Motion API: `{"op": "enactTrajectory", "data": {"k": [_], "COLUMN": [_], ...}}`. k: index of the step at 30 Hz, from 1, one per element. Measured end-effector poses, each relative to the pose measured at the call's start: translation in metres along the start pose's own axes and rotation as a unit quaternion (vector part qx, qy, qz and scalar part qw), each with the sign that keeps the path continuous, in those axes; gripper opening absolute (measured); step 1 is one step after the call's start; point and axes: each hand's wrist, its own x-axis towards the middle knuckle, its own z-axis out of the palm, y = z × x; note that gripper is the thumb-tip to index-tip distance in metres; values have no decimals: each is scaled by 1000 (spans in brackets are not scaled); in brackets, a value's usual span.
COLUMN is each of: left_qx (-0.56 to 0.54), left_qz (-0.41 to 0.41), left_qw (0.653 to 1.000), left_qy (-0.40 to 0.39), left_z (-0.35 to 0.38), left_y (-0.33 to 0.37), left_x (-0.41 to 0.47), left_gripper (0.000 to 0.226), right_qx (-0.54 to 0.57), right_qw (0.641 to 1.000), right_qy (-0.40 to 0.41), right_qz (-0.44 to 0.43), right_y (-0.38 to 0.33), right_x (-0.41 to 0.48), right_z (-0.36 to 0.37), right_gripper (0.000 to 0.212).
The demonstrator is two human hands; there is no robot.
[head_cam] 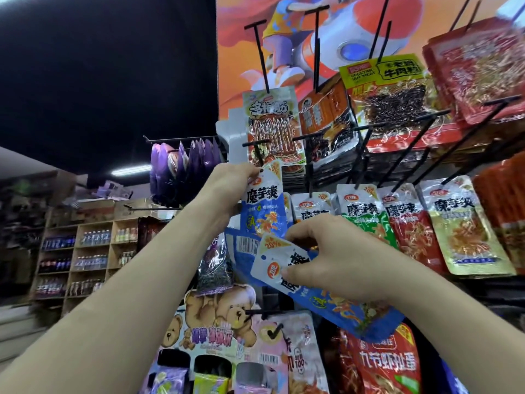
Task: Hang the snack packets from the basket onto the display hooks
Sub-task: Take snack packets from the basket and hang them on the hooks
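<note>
A blue and white snack packet is being pinched at its top edge by the left hand, up on the left side of the rack. The fingers are being kept curled, and their tips are being hidden behind the packet. The packet's top is being held right at a black hook. Whether the hole is on the hook cannot be told.

Lower and nearer, a bunch of the same blue packets is being gripped by the right hand. The thumb is being pressed on the white top of the front packet, and the fingers are being curled over the far side. The middle of the bunch is being covered by this hand, so the packets cannot be counted. One packet behind is being shown only by its barcode.

To the right, a green packet, a red packet and a gold packet are being held up by other hooks. The packets at the bottom are being cut off by the picture's edge. Far left, shelves of bottles are being blurred.
</note>
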Motion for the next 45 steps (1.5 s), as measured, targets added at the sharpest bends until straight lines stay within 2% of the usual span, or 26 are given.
{"op": "enactTrajectory", "data": {"k": [3,6,9,11,14,16,18,20,21,23,24,26,27,28,30,32,34,39,41,43,45], "left_qx": [17,111,140,75,11,40,93,167,194,206,178,61,2,-36,-38,77,196,317,314,245,179], "left_qz": [74,156,126,83,50,81,130,184,198,184,152,63,29,16,54,129,180,175,189,219,235], "left_qw": [997,981,981,994,997,994,987,968,959,960,972,995,997,997,998,987,959,921,913,920,939], "left_qy": [2,45,40,1,-57,-62,-23,33,48,42,21,-43,-66,-65,-20,50,95,140,177,215,173], "left_z": [-6,-10,-8,-10,-18,-18,-14,-11,-10,-11,-11,-12,-12,-13,-14,-11,-4,7,4,-1,-2], "left_y": [-3,-13,-22,-24,-29,-35,-40,-43,-43,-43,-41,-38,-37,-39,-46,-53,-57,-69,-62,-49,-36], "left_x": [0,-1,3,5,2,-1,3,10,13,18,18,14,10,9,12,16,19,23,17,-7,-48], "left_gripper": [19,14,12,4,37,38,32,24,20,17,18,12,6,9,15,18,22,21,22,20,17], "right_qx": [41,63,49,48,51,67,106,190,235,291,306,329,339,351,367,365,364,375,384,398,409], "right_qw": [999,997,998,998,997,994,989,975,963,945,938,926,921,916,908,906,904,900,893,884,875], "right_qy": [-21,-38,-37,-36,-41,-42,-26,21,47,84,98,114,121,124,133,146,155,180,199,218,235], "right_qz": [11,18,18,24,52,73,97,116,121,123,129,145,150,152,155,160,163,135,124,115,105], "right_y": [-1,-2,-1,1,5,9,15,25,29,36,38,44,46,46,46,46,47,41,39,40,40], "right_x": [1,2,3,3,2,-2,-9,-19,-23,-28,-30,-32,-32,-34,-36,-36,-35,-35,-37,-40,-42], "right_z": [-5,-7,-6,-6,-9,-15,-22,-29,-32,-33,-33,-31,-31,-31,-31,-29,-27,-18,-15,-13,-10], "right_gripper": [14,13,16,14,11,11,10,2,4,5,7,11,13,15,16,15,11,6,5,9,13]}}
